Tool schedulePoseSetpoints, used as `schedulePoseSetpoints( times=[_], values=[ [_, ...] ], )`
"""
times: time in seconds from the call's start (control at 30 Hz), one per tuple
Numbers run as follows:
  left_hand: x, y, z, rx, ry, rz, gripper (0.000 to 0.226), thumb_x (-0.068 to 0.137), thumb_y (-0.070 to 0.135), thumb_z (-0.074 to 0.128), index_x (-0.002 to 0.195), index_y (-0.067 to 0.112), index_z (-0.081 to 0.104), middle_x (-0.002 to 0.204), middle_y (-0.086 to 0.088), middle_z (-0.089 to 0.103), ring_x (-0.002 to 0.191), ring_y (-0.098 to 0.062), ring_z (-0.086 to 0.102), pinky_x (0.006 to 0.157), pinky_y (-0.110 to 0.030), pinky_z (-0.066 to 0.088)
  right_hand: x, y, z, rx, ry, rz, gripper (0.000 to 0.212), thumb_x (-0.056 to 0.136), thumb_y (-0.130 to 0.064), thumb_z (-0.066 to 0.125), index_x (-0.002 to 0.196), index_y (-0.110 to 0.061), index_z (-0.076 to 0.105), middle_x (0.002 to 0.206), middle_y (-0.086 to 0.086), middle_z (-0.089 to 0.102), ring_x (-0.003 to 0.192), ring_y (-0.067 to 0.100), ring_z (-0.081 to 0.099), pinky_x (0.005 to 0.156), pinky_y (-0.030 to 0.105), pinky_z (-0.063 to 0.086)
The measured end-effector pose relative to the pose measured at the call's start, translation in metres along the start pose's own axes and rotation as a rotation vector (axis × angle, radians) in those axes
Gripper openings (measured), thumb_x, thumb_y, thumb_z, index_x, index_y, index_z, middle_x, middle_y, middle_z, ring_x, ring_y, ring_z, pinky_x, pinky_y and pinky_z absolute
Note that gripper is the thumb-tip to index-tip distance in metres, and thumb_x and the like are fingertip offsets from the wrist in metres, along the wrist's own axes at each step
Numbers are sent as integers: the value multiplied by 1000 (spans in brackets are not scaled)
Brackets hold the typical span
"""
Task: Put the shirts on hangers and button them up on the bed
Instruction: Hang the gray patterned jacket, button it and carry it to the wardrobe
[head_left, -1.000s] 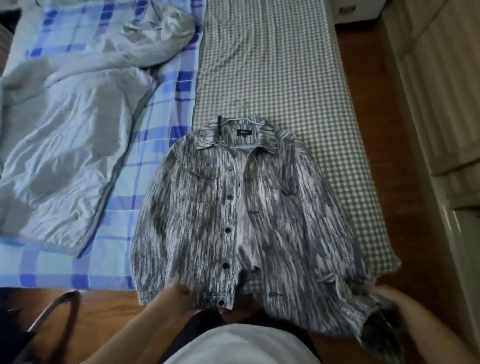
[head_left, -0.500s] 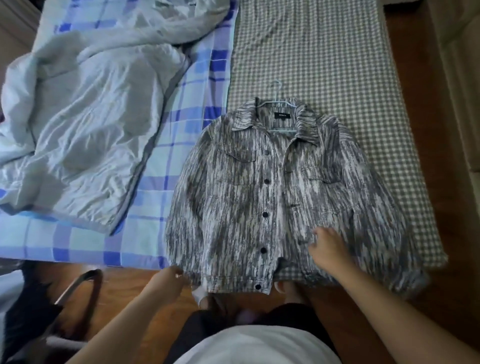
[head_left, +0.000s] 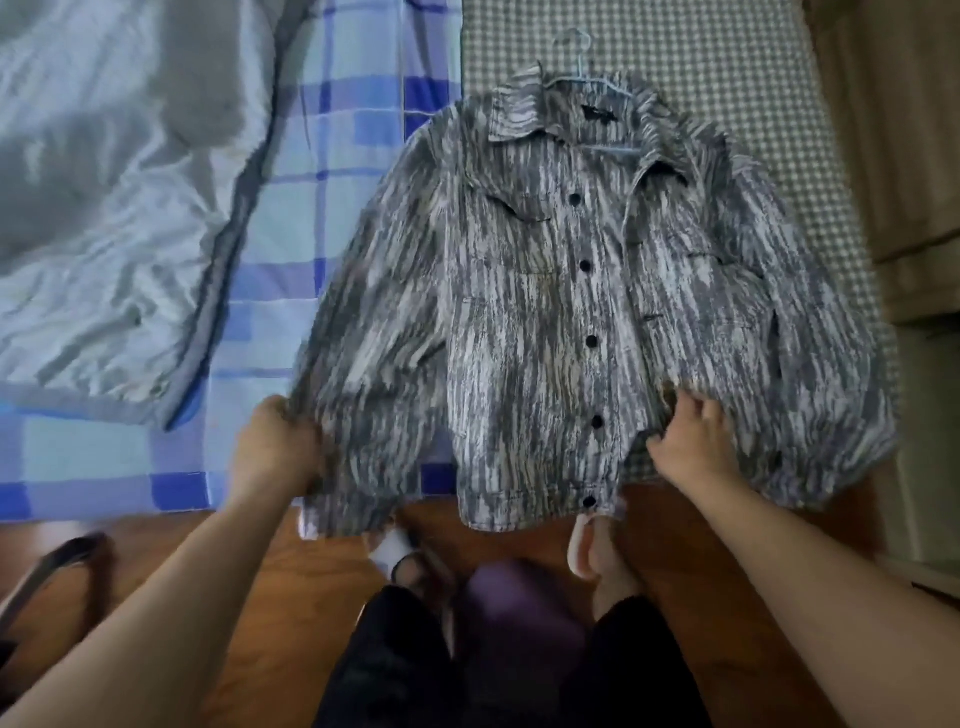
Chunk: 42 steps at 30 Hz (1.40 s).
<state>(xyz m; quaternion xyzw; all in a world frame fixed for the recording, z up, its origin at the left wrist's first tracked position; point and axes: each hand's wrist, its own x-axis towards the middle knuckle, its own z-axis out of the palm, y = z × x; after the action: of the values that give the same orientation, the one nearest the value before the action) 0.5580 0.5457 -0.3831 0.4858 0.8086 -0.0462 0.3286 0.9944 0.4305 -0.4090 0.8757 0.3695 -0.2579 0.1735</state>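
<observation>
Lying at one o'clock on the bed (head_left: 753, 67), the shirt (head_left: 519, 312) is already hanging on its hanger (head_left: 576, 49), buttons undone; left hand (head_left: 272, 447) is grasping the sleeve, right hand (head_left: 691, 441) is pinching the placket.

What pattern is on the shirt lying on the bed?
Grey-and-white vertical streaks on the shirt, with dark buttons; seen in the head view.
</observation>
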Motion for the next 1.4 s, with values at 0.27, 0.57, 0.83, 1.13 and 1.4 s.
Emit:
schedulePoseSetpoints(
  times=[0.27, 0.57, 0.83, 1.13, 1.4],
  values=[
    [6, -4, -9, 241, 296, 266, 50, 90, 13, 60, 137, 7, 44, 137, -33, 42, 126, -52, 38, 105, -59, 34, 21, 6, 16, -183, 145, -257, 72, 79, -23, 74, 139, -5, 39, 131, 17, 46, 120, 35, 48, 95, 41, 50],
    [-4, 174, 210, 629, 226, 1063, 59, 105, 55, 9, 162, 40, 7, 171, -8, 7, 157, -35, -3, 125, -56, -2, 86, 51, 56, -214, 384, -678, 69, 54, -22, 83, 101, -16, 34, 103, 11, 47, 68, 21, 42, 53, 23, 28],
    [23, 164, 250, 523, 458, 1119, 58, 105, 54, 12, 160, 40, 17, 168, -6, 18, 156, -32, 8, 126, -56, 5, 119, 50, 101, -58, 698, -704, 54, 71, -43, 60, 96, -30, 14, 99, -5, 29, 67, 16, 40, 54, 21, 18],
    [-124, 67, 246, 641, 259, 1361, 94, 81, 82, 47, 160, 41, 16, 165, -7, 24, 151, -35, 25, 115, -61, 34, 68, 113, 137, 43, 855, -603, 76, 83, 3, 67, 150, -15, 36, 138, 11, 40, 124, 32, 39, 97, 45, 49],
    [-114, 59, 221, 709, 677, 1431, 46, 73, 8, 77, 114, 17, 59, 92, -5, 60, 82, -33, 61, 61, -44, 53, 49, 114, 86, -143, 821, -474, 28, 83, 2, 61, 96, -19, 49, 93, 1, 56, 88, 25, 57, 64, 35, 41]
  ],
)
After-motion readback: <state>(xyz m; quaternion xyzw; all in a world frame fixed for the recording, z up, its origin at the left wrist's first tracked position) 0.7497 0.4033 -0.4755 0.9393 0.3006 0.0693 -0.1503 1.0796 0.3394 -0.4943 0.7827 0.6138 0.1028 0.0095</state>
